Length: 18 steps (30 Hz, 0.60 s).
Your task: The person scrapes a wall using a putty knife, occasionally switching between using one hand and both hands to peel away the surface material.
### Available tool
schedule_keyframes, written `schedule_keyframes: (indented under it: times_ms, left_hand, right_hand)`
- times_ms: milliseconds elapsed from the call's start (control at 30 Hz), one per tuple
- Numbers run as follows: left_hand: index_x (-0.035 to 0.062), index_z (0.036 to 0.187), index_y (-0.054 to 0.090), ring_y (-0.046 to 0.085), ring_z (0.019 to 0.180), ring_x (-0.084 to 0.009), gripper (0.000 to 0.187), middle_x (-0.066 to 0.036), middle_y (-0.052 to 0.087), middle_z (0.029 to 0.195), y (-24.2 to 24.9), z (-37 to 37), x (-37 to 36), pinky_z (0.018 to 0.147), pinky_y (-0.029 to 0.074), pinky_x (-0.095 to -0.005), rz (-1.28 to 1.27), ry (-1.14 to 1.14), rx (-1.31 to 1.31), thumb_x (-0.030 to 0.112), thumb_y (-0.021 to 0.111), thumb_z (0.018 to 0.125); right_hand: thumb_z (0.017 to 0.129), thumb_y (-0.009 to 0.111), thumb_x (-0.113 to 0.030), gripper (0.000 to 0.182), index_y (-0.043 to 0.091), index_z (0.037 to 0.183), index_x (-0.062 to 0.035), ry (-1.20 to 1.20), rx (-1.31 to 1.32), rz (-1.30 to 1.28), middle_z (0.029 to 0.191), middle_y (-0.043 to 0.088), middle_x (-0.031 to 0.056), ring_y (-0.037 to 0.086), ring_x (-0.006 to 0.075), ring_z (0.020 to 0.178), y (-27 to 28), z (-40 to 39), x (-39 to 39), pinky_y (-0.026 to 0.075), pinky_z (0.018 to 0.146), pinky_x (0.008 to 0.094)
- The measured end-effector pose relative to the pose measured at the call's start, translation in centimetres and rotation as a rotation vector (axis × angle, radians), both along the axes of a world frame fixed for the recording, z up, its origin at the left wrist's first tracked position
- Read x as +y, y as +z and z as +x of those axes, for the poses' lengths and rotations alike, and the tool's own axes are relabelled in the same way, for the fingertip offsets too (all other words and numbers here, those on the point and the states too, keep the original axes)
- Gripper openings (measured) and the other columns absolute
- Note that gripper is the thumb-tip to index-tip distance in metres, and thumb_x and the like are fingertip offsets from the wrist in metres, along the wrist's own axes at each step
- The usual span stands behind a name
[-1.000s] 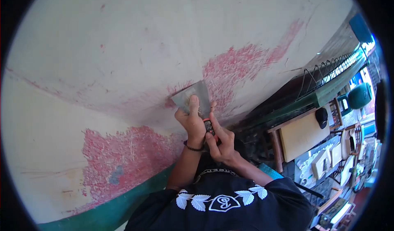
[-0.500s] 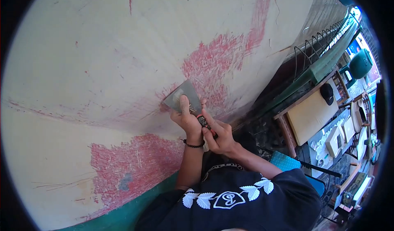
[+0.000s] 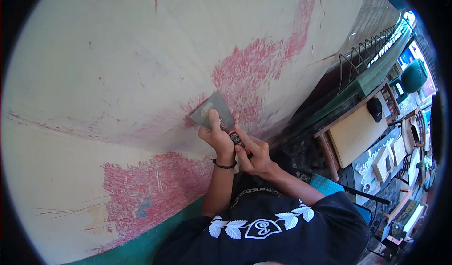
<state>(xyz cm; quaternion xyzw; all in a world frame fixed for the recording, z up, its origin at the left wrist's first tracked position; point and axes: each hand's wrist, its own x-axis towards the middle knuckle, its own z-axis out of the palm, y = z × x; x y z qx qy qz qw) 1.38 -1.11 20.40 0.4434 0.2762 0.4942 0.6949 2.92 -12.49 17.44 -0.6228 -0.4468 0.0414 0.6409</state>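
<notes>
A scraper (image 3: 215,106) with a broad grey metal blade and a black and red handle lies against the pale wall (image 3: 117,76), its far edge at a red scraped patch (image 3: 245,72). My left hand (image 3: 218,135), with a dark bracelet at the wrist, is closed around the lower blade, thumb pressed on its face; some fingers are hidden behind it. Small pale crumbs sit on the blade beside that thumb. Around the handle my right hand (image 3: 254,156) is wrapped, its index finger stretched along it towards the blade.
Lower on the wall is another red patch (image 3: 155,185), above a green band (image 3: 127,251). To the right stand a bench with a tan cushion (image 3: 358,135) and a black cap (image 3: 375,108) on it, a green railing (image 3: 365,83), a blue chair (image 3: 325,185) and a cluttered table (image 3: 369,171).
The view has shifted slightly, so the wall sits a little further right. Both hands keep their hold on the scraper, which has hardly moved.
</notes>
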Motion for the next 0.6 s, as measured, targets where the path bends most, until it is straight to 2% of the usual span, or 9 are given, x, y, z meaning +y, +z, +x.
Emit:
schedule_keyframes:
  times_ms: [133,233,300,333,367,433,500,567,600]
  left_hand:
    - [-0.0033,0.089,0.060,0.062,0.054,-0.0199,0.033,-0.013,0.064,0.074,0.4,0.3,0.7,0.046,0.049,-0.0305,0.065,-0.004,0.011,0.028,0.057,0.099]
    - [-0.0030,0.089,0.060,0.060,0.054,-0.0193,0.034,-0.013,0.063,0.073,-0.5,0.0,-0.1,0.046,0.048,-0.0304,0.004,0.003,-0.040,0.029,0.057,0.099]
    - [-0.0030,0.089,0.060,0.060,0.054,-0.0188,0.034,-0.012,0.063,0.072,-1.6,0.8,1.8,0.046,0.048,-0.0307,0.160,0.073,-0.005,0.029,0.057,0.099]
    - [-0.0031,0.089,0.060,0.059,0.054,-0.0185,0.034,-0.011,0.062,0.072,-0.9,1.0,2.2,0.046,0.048,-0.0308,0.231,0.108,0.020,0.029,0.056,0.099]
    - [-0.0032,0.090,0.059,0.059,0.054,-0.0182,0.033,-0.011,0.062,0.072,0.0,0.9,2.4,0.046,0.047,-0.0308,0.190,0.072,-0.031,0.029,0.056,0.100]
    - [-0.0034,0.091,0.059,0.058,0.054,-0.0177,0.033,-0.011,0.062,0.073,5.7,0.9,1.3,0.047,0.047,-0.0308,0.100,0.009,-0.126,0.028,0.054,0.100]
    - [-0.0031,0.092,0.059,0.058,0.056,-0.0177,0.032,-0.012,0.062,0.075,3.5,0.6,1.4,0.048,0.047,-0.0298,0.093,0.012,-0.054,0.027,0.053,0.100]
    - [-0.0030,0.093,0.059,0.059,0.057,-0.0179,0.032,-0.013,0.063,0.077,1.4,0.3,-0.1,0.049,0.048,-0.0294,0.115,-0.005,0.051,0.028,0.054,0.099]
    - [-0.0032,0.095,0.059,0.060,0.058,-0.0181,0.032,-0.013,0.063,0.077,0.7,0.4,0.4,0.050,0.049,-0.0294,0.128,-0.027,0.024,0.028,0.054,0.099]
  right_hand:
    - [0.086,0.059,0.001,0.058,0.046,0.142,0.0033,-0.033,-0.019,0.064,0.075,0.061,0.0169,0.056,0.0223,0.054,-0.2,-0.1,1.1,0.047,0.053,0.0344]
    - [0.085,0.060,0.001,0.057,0.047,0.141,0.0034,-0.027,-0.030,0.010,0.074,0.061,0.0165,0.057,0.0224,0.055,-1.4,-0.7,-0.1,0.047,0.054,0.0339]
    - [0.085,0.060,0.001,0.056,0.048,0.140,0.0034,-0.024,-0.076,0.030,0.075,0.062,0.0168,0.058,0.0228,0.056,-0.8,0.8,0.8,0.047,0.054,0.0338]
    - [0.085,0.060,0.001,0.055,0.049,0.140,0.0034,-0.019,-0.088,0.055,0.076,0.063,0.0174,0.058,0.0230,0.057,0.3,1.3,1.5,0.047,0.055,0.0339]
    - [0.086,0.059,0.001,0.055,0.049,0.140,0.0034,-0.011,-0.092,0.071,0.077,0.064,0.0179,0.059,0.0233,0.057,1.3,1.4,1.7,0.048,0.055,0.0339]
    - [0.086,0.059,0.001,0.054,0.049,0.139,0.0032,0.013,-0.063,0.066,0.079,0.065,0.0189,0.061,0.0236,0.059,3.7,0.5,1.1,0.048,0.056,0.0343]
    - [0.086,0.059,0.001,0.054,0.050,0.139,0.0030,-0.001,-0.076,0.098,0.082,0.066,0.0200,0.062,0.0239,0.060,3.9,1.4,1.6,0.048,0.056,0.0344]
    - [0.086,0.060,0.001,0.053,0.050,0.139,0.0027,-0.034,-0.048,0.098,0.084,0.066,0.0211,0.062,0.0240,0.061,-0.4,0.3,0.5,0.049,0.057,0.0343]
    - [0.087,0.060,0.000,0.054,0.049,0.139,0.0028,-0.050,-0.017,0.068,0.084,0.066,0.0212,0.062,0.0239,0.061,-1.1,-0.1,0.3,0.049,0.058,0.0334]
